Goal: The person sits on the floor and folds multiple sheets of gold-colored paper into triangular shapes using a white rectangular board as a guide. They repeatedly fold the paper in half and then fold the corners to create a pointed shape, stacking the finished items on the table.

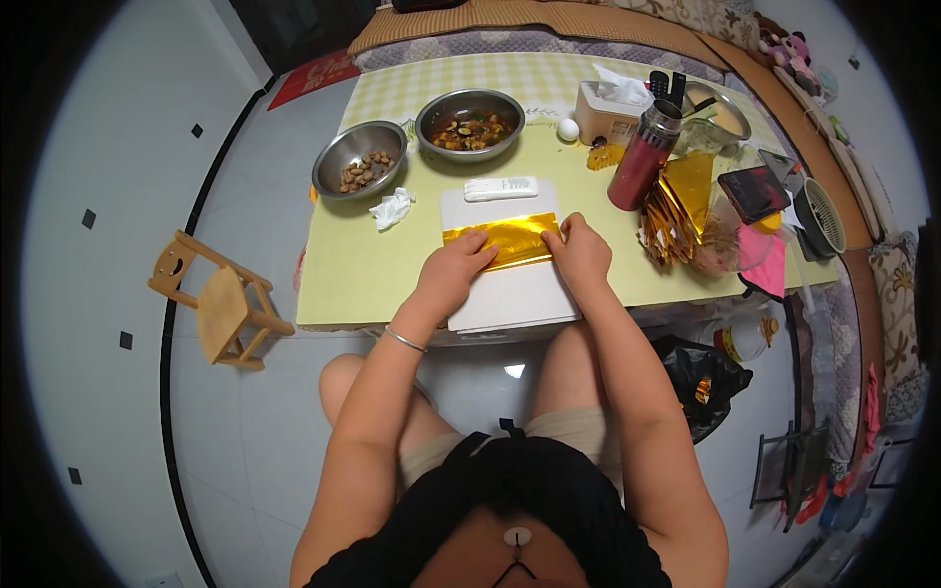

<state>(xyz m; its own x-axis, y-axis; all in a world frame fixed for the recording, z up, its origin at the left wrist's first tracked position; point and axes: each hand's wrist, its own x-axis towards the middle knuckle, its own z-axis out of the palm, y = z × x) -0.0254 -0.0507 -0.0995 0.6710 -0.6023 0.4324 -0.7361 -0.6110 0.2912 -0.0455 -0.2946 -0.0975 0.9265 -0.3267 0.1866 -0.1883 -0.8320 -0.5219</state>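
Head view: a metal bowl [338,157] sits at ten o'clock from the gold sheet [515,238] on the white board [520,299], maybe to leave room. The left hand [456,267] rests on the sheet's nine o'clock end and the right hand [583,253] touches its three o'clock end, likely so it won't slip; I can't tell if either pinches. A red flask [642,162] stands at two o'clock, beside shiny gold pieces [671,223].
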